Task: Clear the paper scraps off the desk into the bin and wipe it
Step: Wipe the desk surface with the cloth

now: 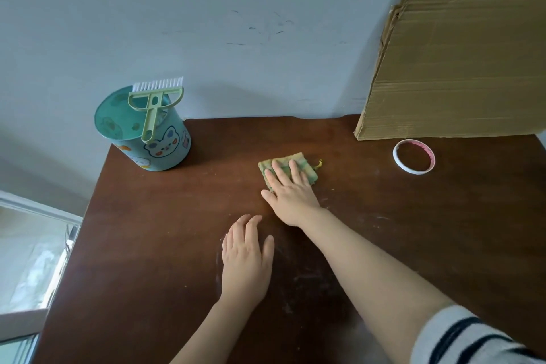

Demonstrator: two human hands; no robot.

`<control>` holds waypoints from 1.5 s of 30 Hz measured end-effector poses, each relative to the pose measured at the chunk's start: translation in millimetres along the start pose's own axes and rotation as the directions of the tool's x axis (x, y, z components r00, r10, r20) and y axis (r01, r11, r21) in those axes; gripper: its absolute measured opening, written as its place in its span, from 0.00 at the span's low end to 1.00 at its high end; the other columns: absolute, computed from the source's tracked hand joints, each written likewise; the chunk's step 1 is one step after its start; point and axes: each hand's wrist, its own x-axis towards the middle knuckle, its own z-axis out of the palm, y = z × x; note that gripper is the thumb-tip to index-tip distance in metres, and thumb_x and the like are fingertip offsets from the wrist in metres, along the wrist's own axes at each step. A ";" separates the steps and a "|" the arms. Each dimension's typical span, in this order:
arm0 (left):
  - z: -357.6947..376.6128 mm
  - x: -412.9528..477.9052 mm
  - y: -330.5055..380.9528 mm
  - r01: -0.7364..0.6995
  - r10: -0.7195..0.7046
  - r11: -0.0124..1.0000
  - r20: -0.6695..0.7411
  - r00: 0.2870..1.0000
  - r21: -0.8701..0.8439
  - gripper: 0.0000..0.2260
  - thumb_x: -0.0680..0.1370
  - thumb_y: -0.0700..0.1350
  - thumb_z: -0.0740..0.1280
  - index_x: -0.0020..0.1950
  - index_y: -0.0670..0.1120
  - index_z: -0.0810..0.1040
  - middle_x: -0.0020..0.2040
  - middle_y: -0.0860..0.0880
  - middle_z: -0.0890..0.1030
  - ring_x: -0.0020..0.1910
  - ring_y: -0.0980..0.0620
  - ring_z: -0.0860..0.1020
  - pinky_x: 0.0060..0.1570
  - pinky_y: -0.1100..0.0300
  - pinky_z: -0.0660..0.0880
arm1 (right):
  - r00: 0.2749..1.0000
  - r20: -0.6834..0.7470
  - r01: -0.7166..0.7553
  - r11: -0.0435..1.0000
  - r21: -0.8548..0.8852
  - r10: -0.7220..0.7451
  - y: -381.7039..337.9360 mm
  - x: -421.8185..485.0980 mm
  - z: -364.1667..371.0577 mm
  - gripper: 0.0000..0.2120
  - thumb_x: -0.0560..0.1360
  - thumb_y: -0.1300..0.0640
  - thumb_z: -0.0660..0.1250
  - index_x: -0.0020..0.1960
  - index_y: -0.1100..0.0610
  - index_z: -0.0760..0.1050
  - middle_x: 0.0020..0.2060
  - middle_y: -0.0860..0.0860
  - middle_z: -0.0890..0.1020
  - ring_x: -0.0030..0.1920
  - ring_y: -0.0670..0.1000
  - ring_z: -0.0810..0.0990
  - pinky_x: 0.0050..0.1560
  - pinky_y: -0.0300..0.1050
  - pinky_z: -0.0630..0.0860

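**Right hand (291, 192) flat on the cloth (307, 170)**

The right hand presses the folded green-yellow cloth with straight fingers (294, 168), mid-way along the tabletop (147, 230) toward its far edge. The left hand (246, 260) lies palm down on bare wood nearer the front edge, fingers relaxed, holding nothing. The teal bin (159, 145) stands at the far left corner, a brush (153, 103) across its top

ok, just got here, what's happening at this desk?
The person's right hand presses a green-yellow cloth flat on the brown desk, fingers straight, as in wiping. The left hand lies flat on the desk nearer the person. No paper scraps show; faint smears mark the surface. A small brush lies across the teal bin at back left.
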 end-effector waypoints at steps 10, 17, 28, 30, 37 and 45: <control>2.2 4.3 8.2 -0.029 0.028 1.000 -0.008 1.000 -0.012 0.18 0.80 0.50 0.58 0.70 0.48 0.67 0.70 0.51 0.66 0.70 0.53 0.61 0.70 0.57 0.56 | 0.974 -0.034 0.223 0.975 0.006 -0.222 28.2 -79.0 27.7 0.26 0.79 0.38 0.42 0.76 0.44 0.48 0.76 0.40 0.46 0.74 0.49 0.33 0.72 0.48 0.37; 3.8 2.3 7.1 -0.013 0.013 1.000 -0.001 1.000 0.013 0.19 0.80 0.51 0.57 0.71 0.50 0.66 0.70 0.51 0.65 0.71 0.53 0.61 0.71 0.56 0.56 | 1.000 0.008 0.009 1.000 0.002 -0.009 7.3 14.0 -8.6 0.27 0.80 0.40 0.40 0.77 0.47 0.44 0.77 0.46 0.42 0.75 0.58 0.36 0.73 0.56 0.38; 6.8 4.4 15.5 -0.054 0.053 0.997 -0.028 0.998 -0.052 0.16 0.80 0.48 0.59 0.67 0.47 0.70 0.67 0.51 0.68 0.68 0.53 0.64 0.69 0.56 0.59 | 0.972 -0.058 0.229 0.973 0.016 -0.228 41.5 -74.2 24.5 0.25 0.80 0.40 0.41 0.76 0.42 0.47 0.76 0.40 0.45 0.75 0.50 0.35 0.72 0.49 0.37; 9.7 6.3 22.1 -0.073 0.073 0.997 -0.001 0.997 -0.025 0.16 0.80 0.50 0.57 0.68 0.48 0.69 0.68 0.52 0.68 0.69 0.54 0.63 0.70 0.57 0.57 | 0.993 -0.075 0.088 0.996 -0.012 -0.089 69.1 -67.4 16.2 0.26 0.80 0.40 0.41 0.76 0.43 0.45 0.76 0.40 0.44 0.75 0.51 0.35 0.73 0.50 0.38; 22.3 7.5 26.1 -0.072 0.071 0.997 0.050 0.996 0.026 0.18 0.81 0.52 0.55 0.70 0.50 0.66 0.69 0.53 0.66 0.70 0.54 0.61 0.71 0.56 0.55 | 0.993 -0.020 -0.114 0.993 0.029 0.115 77.3 -31.0 -1.4 0.27 0.80 0.40 0.39 0.76 0.46 0.40 0.76 0.46 0.40 0.75 0.57 0.35 0.73 0.55 0.39; 36.7 8.9 46.2 -0.161 0.158 0.986 0.070 0.985 0.037 0.18 0.80 0.51 0.57 0.69 0.49 0.68 0.68 0.51 0.68 0.69 0.52 0.63 0.71 0.55 0.57 | 0.991 -0.077 0.108 0.994 0.019 -0.106 76.3 -132.6 37.8 0.29 0.76 0.36 0.35 0.76 0.43 0.46 0.73 0.38 0.40 0.74 0.50 0.33 0.71 0.48 0.35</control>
